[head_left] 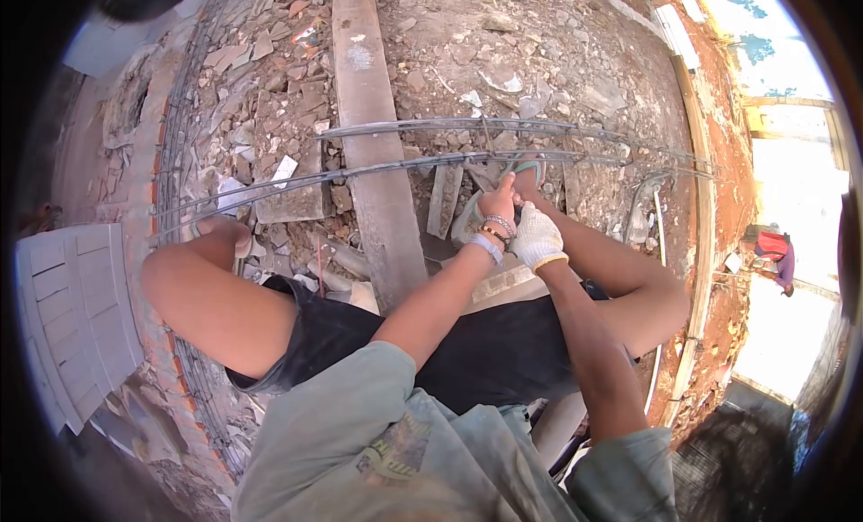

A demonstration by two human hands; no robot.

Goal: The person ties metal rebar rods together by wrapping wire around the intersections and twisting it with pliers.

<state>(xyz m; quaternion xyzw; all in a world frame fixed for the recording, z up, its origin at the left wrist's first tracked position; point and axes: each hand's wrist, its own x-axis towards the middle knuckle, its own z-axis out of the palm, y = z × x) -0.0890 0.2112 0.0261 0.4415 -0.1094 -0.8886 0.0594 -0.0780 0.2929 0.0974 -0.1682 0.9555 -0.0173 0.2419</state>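
My left hand, bare with bracelets at the wrist, is closed just below the nearer steel bars. Against its right side is my right hand, in a white knitted glove with its fingers curled. What either hand grips is too small or hidden to tell. The bars run across in front of me, and a second pair of bars lies farther off. A short upright tie joins the two pairs near my hands.
A long wooden plank runs away from me over broken rubble. Grey boards stand at the left. A timber edge borders red soil at the right. Beyond it, a person bends in the distance.
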